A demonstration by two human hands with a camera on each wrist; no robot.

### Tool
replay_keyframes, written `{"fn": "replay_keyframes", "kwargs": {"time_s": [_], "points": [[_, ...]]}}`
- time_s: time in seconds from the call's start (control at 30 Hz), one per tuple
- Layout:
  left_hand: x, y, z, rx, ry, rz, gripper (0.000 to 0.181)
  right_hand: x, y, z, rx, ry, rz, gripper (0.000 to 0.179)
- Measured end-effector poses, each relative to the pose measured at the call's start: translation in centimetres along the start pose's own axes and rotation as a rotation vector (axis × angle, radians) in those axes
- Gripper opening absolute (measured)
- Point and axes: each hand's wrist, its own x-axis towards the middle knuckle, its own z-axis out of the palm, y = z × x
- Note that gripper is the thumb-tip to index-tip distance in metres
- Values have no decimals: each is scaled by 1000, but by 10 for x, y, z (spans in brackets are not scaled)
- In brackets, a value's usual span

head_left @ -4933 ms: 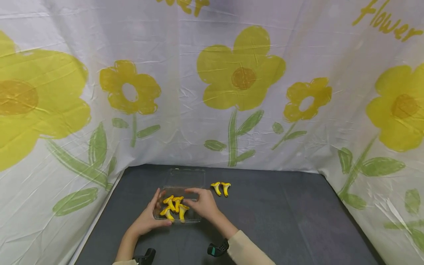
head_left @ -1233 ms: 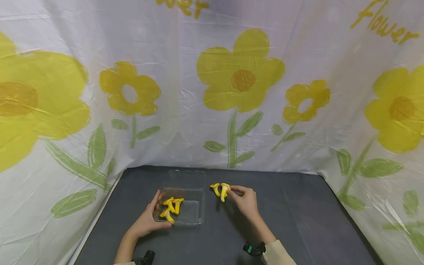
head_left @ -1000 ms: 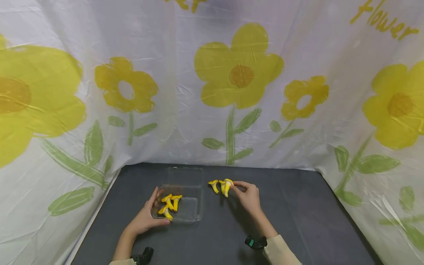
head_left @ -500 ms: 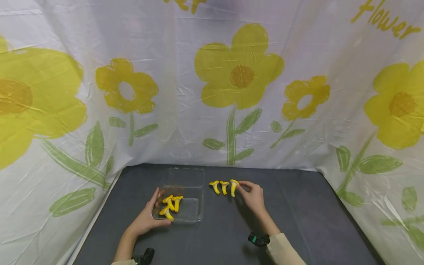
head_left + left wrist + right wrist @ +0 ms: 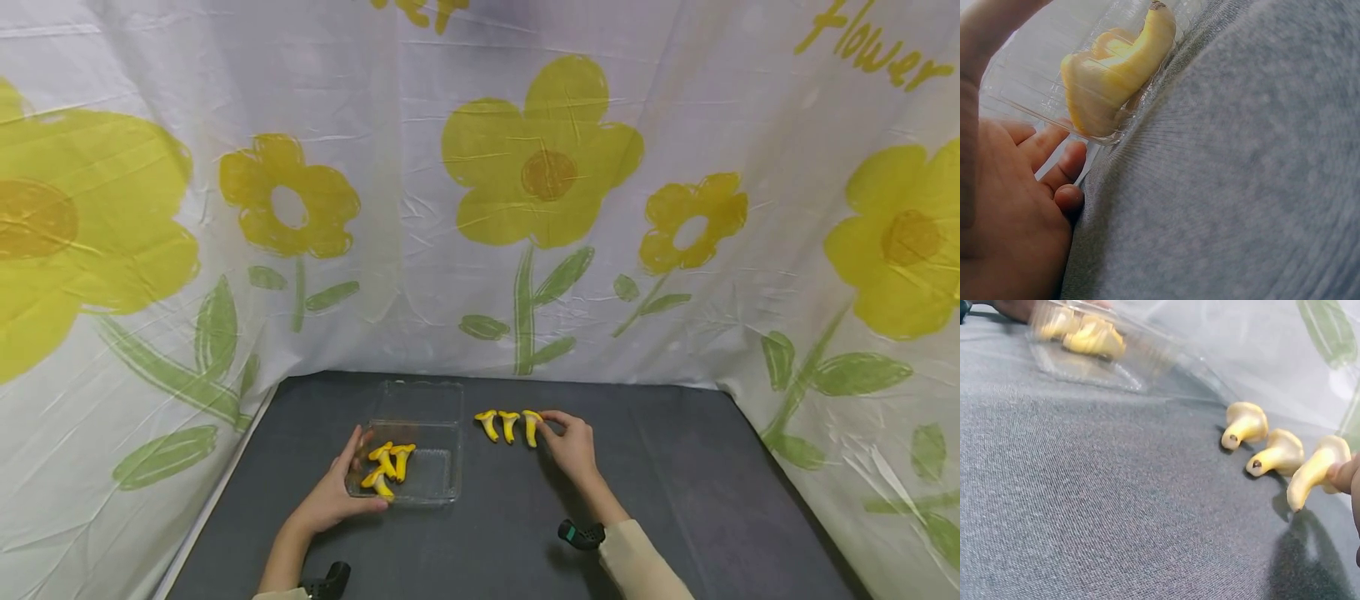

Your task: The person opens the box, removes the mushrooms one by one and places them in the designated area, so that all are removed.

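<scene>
My left hand (image 5: 330, 500) grips the left side of a clear plastic clamshell box (image 5: 435, 477), thumb at the near edge and fingers along the far-left wall. Three yellow chanterelle mushrooms (image 5: 381, 482) lie in the box's left half. Right of the box, my right hand (image 5: 573, 450) pinches another chanterelle (image 5: 1315, 472) by its cap between thumb and fingers, its stem pointing toward me close over the cloth. Beside it two more chanterelles (image 5: 509, 427) lie in a row, stems toward me. The left wrist view shows a mushroom (image 5: 1116, 75) through the box wall near my fingers.
The box's transparent lid (image 5: 423, 402) lies folded open behind it. Dark grey cloth (image 5: 675, 483) covers the table. A white curtain (image 5: 405, 333) with printed yellow flowers hangs around the back and sides.
A fourth mushroom has left the box. My right hand has carried it right, past the two on the cloth, and lowered it at the row's right end. My left hand keeps its hold.
</scene>
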Motion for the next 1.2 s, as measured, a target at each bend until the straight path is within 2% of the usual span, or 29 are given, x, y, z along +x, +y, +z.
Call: {"fn": "replay_keyframes", "kwargs": {"time_s": [0.13,0.37,0.5,0.8,1.2], "points": [[-1,3,-1,-6,-2,-10,132,1,2,2,-53,7,-17,17],[1,5,-1,11,1,-15,134,2,4,6,-180,61,-127,12],[1,3,-1,21,1,-27,134,2,5,9,-180,50,-142,13],[-1,3,2,35,5,-42,133,-3,6,11,-182,32,-107,16],[1,2,0,33,5,-40,133,-4,4,10,-179,27,-154,27]]}}
